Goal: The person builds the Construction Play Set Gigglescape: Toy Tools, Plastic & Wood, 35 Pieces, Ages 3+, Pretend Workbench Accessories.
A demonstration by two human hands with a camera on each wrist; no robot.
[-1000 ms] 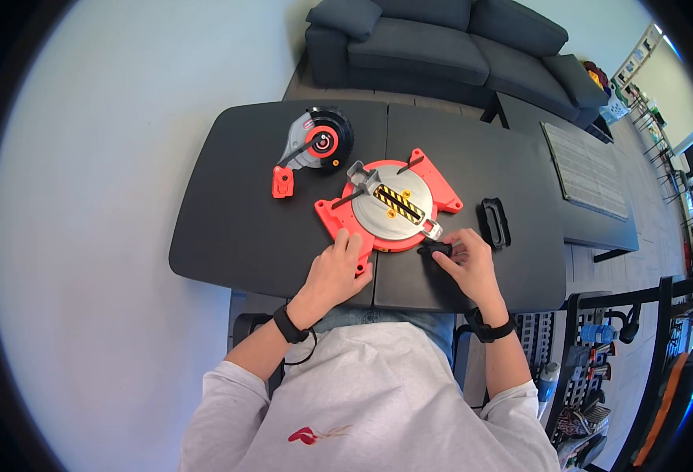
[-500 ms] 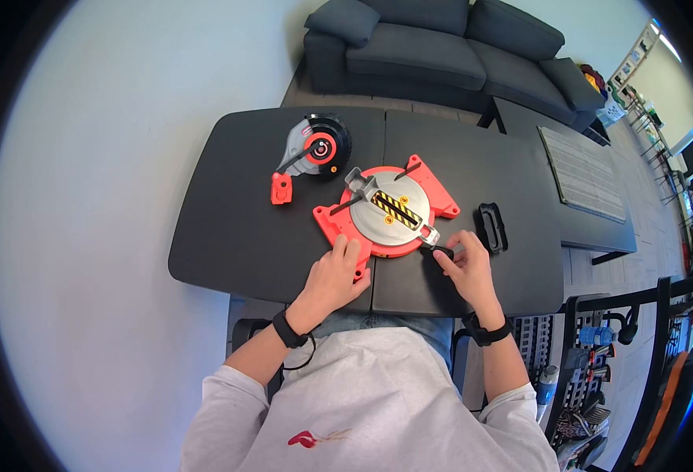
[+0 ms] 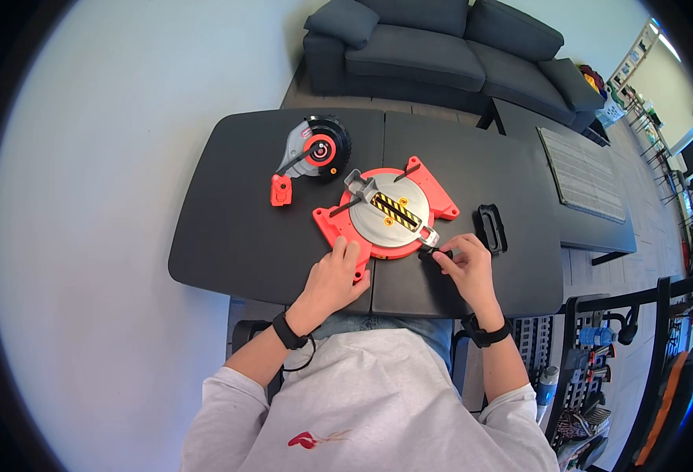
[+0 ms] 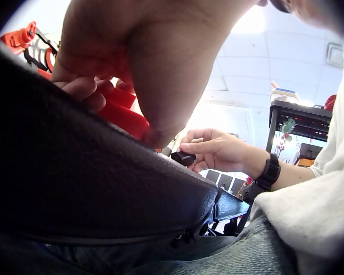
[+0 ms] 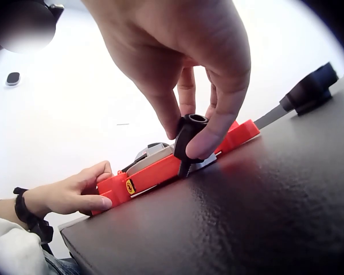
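A red toy mitre saw base with a round grey turntable lies flat on the dark table. My left hand grips its near left corner, thumb on the near side and fingers over the top. At the front of the turntable, my right hand pinches a black knob between thumb and fingers. The knob's hollow round end faces up in the right wrist view, and its lower end meets the front of the base. Farther left lies the saw head, with a black blade guard and red handle.
A black oblong frame lies right of the base on the table. Beyond the table stand a dark sofa and a low table with a grey mat. A black rack with bottles is at the right.
My right fingers have shifted slightly around the black knob, which stays at the front of the base. My left hand keeps its hold on the corner. The head view has tilted slightly.
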